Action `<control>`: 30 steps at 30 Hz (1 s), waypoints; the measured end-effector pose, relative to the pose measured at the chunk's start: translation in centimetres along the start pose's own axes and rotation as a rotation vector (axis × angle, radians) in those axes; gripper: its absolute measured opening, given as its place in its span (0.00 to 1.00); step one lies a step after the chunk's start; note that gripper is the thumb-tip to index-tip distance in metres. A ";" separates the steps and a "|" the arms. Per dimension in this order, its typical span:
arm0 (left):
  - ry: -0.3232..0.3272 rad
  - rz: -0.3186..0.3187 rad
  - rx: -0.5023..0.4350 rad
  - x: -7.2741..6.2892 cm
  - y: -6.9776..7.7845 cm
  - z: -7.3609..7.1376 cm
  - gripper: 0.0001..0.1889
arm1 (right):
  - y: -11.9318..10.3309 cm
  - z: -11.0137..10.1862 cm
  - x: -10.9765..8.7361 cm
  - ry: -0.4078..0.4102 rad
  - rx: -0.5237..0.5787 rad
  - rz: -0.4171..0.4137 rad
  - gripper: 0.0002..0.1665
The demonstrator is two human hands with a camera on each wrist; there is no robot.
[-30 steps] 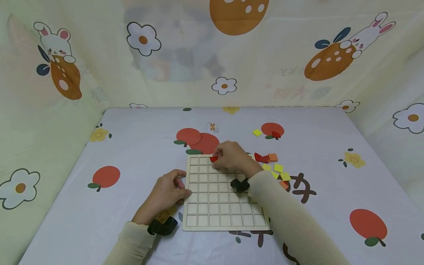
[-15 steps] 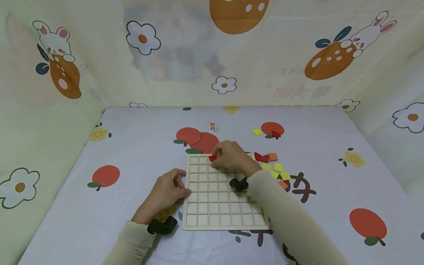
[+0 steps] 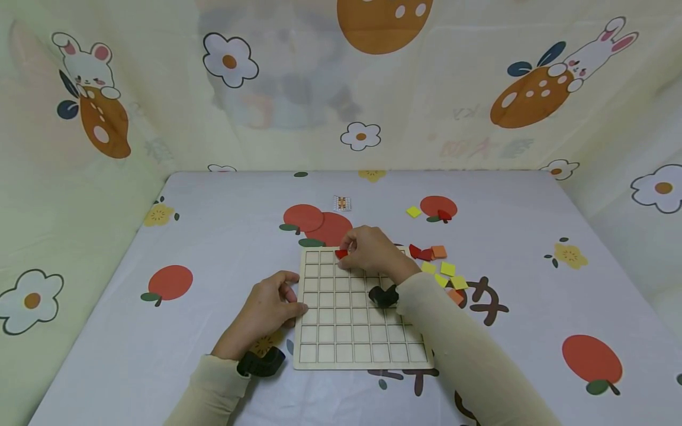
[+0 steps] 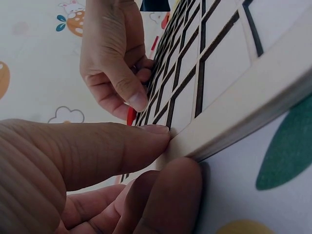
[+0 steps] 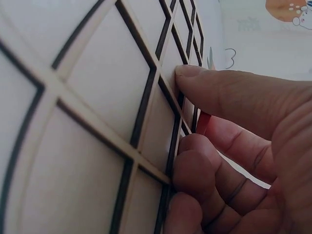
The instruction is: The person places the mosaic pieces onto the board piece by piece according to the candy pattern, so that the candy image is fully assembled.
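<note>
A pale wooden grid board [image 3: 343, 319] lies on the table in front of me. My left hand [image 3: 269, 305] holds its left edge; in the left wrist view the thumb [image 4: 122, 146] rests at the top of the rim and a fingertip presses the side. Over the board's far row, my right hand [image 3: 373, 254] holds a small red tile [image 3: 341, 254] between thumb and fingers. Much of that tile is hidden by the fingers; its red edge also shows in the right wrist view, low against the grid.
Right of the board lie loose red tiles [image 3: 425, 254], orange tiles [image 3: 438, 252] and several yellow tiles [image 3: 447, 270]. A separate yellow tile [image 3: 413, 212] is farther back, near a red piece [image 3: 444, 216]. A small patterned card [image 3: 343, 204] lies behind the board.
My right hand has shifted very slightly left with the red tile at the far row. The left hand stays at the board's edge.
</note>
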State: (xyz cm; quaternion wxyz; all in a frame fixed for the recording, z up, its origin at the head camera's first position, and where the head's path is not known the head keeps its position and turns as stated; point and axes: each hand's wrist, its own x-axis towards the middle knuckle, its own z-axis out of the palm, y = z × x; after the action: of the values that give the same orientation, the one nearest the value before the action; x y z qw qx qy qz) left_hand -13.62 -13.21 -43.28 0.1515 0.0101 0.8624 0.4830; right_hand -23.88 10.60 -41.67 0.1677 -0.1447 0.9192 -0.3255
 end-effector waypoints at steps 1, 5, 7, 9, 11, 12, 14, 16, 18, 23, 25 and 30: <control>0.001 0.001 0.002 0.0 0.0 0.0 0.30 | 0.0 0.0 0.0 0.000 0.001 0.002 0.16; 0.000 0.011 -0.002 0.0 -0.1 0.0 0.30 | 0.1 0.1 0.1 0.003 0.001 0.005 0.16; -0.001 0.016 -0.005 0.0 -0.1 0.0 0.30 | 0.1 0.1 0.1 0.001 0.002 0.009 0.16; -0.002 0.017 -0.011 0.0 -0.1 0.0 0.30 | 0.0 0.1 0.0 -0.002 0.003 0.010 0.16; -0.001 0.017 -0.012 0.0 -0.1 0.0 0.30 | 0.0 0.1 0.0 -0.006 0.005 0.013 0.16; -0.001 0.015 -0.014 0.0 -0.1 0.0 0.30 | -0.1 0.1 0.0 -0.008 0.008 0.015 0.16; 0.000 0.013 -0.016 0.0 -0.1 0.0 0.30 | -0.1 0.0 -0.1 -0.011 0.010 0.018 0.16; 0.002 0.012 -0.013 0.0 -0.1 0.0 0.30 | -0.2 0.0 -0.1 -0.013 0.013 0.020 0.16; 0.003 0.009 -0.010 0.0 -0.1 0.0 0.30 | -0.2 0.0 -0.1 -0.013 0.016 0.021 0.16; 0.002 0.004 -0.002 0.0 -0.1 0.0 0.30 | -0.2 0.0 -0.1 -0.014 0.015 0.022 0.16; 0.002 0.004 -0.001 0.0 -0.1 0.0 0.30 | -0.2 0.1 -0.1 -0.014 0.012 0.022 0.16; 0.003 0.012 -0.006 0.0 -0.2 -0.1 0.29 | -0.2 0.1 0.0 -0.012 0.007 0.014 0.16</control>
State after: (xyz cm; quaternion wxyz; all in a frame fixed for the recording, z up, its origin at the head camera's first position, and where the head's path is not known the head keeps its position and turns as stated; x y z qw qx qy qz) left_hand -13.65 -13.34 -43.39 0.1476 0.0140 0.8610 0.4864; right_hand -23.80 10.44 -41.63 0.1759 -0.1397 0.9180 -0.3268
